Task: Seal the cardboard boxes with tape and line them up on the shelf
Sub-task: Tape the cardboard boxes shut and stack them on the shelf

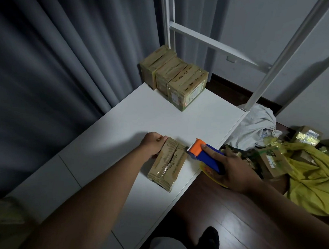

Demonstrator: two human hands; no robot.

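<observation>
The left hand's fingertips are hidden behind the far end of the cardboard box (167, 164), and the roll of tape is mostly covered by the right hand (234, 170), only a yellow edge showing beneath it. At the lower left corner a brown shape is too blurred to name.

The box lies on the white shelf (121, 127), near its front right edge, its top seam split open along the middle. The left hand (153, 143) holds the box's far left end, fingers curled over it. Just right of the box, the right hand grips the blue and orange tape dispenser (204, 153), index finger stretched along its top, its toothed orange head almost touching the box's right side.

Far beyond the box, at the back of the shelf, three taped boxes (174, 78) stand in a row, touching one another, beside a white frame post (168, 17) and a grey curtain (48, 64).

Right of the box, off the shelf on the dark floor, lie a crumpled grey cloth (255, 125) and a yellow bag (315, 180) with more cardboard boxes (273, 160) resting on and in its folds; how many is unclear.
</observation>
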